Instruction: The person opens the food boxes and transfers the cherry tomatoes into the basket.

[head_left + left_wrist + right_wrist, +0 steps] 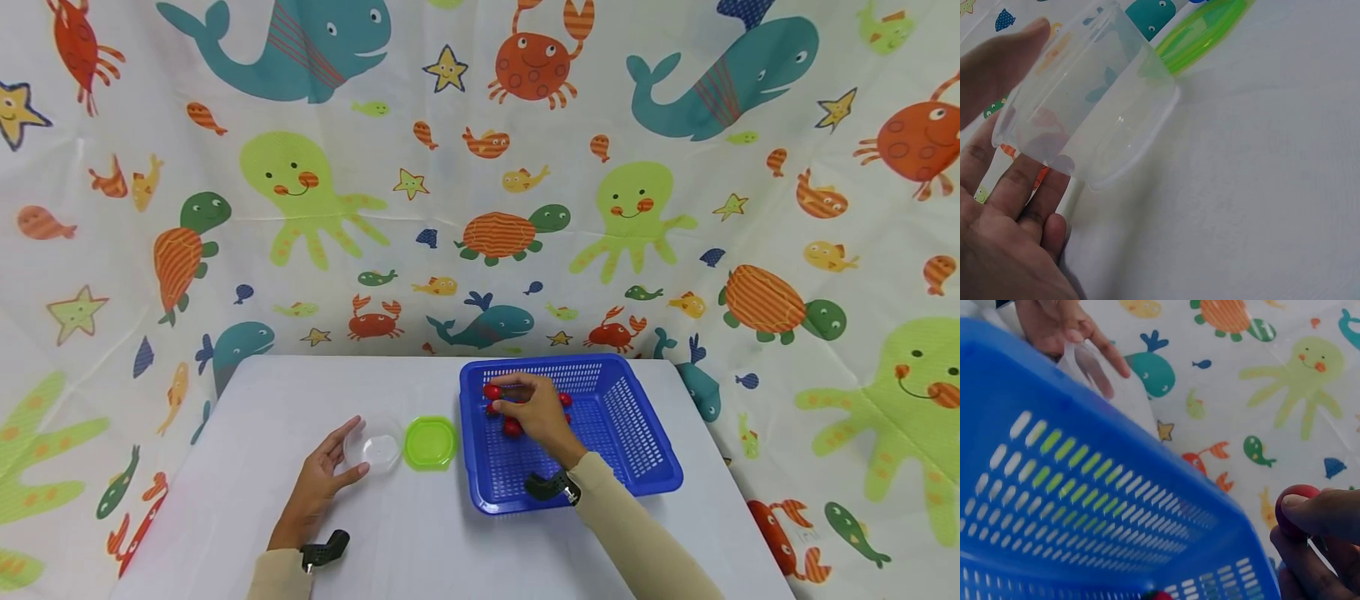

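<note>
My left hand holds a clear plastic container on the table, thumb on one side and fingers on the other. The left wrist view shows the container from the side, see-through, with nothing visible inside. Over the left part of a blue plastic basket, my right hand pinches a small red tomato between thumb and fingers. That tomato looks round and smooth in the right wrist view, raised beside the basket's wall. Several other red tomatoes lie in the basket, some partly hidden by the hand.
A green lid lies between the container and the basket, close to both. The white table ends at a curtain printed with sea animals, which hangs behind it and at the sides.
</note>
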`<state>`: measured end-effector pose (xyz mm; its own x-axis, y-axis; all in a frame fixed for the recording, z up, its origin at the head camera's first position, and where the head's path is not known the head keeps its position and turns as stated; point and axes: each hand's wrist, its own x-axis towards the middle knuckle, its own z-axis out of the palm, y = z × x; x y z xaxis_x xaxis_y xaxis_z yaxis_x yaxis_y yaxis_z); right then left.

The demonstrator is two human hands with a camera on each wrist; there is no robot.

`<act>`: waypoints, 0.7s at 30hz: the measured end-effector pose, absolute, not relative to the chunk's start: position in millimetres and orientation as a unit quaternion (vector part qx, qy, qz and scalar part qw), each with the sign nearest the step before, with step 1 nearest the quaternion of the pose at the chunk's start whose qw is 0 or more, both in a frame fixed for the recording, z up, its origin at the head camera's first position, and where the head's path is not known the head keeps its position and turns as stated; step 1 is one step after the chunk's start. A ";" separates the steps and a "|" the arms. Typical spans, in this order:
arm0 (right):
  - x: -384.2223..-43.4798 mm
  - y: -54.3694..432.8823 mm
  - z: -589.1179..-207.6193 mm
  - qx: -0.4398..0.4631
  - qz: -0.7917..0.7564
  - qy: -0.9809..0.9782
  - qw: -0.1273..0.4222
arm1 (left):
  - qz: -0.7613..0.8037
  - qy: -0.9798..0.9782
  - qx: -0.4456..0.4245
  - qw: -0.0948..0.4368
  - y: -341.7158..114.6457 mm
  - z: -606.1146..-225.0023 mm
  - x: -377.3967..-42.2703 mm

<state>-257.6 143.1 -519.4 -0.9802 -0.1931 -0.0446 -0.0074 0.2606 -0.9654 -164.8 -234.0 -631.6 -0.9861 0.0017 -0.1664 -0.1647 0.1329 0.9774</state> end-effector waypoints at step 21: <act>-284.7 210.5 -538.4 0.018 -0.579 0.814 0.050 | 0.659 0.747 -0.053 0.063 -235.3 -634.0 -165.7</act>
<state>-284.7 210.5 -538.4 -0.9943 -0.0294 -0.1023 0.0870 0.3297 -0.9401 -165.7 -235.3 -634.0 -0.9864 0.0046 -0.1643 -0.1625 0.1253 0.9787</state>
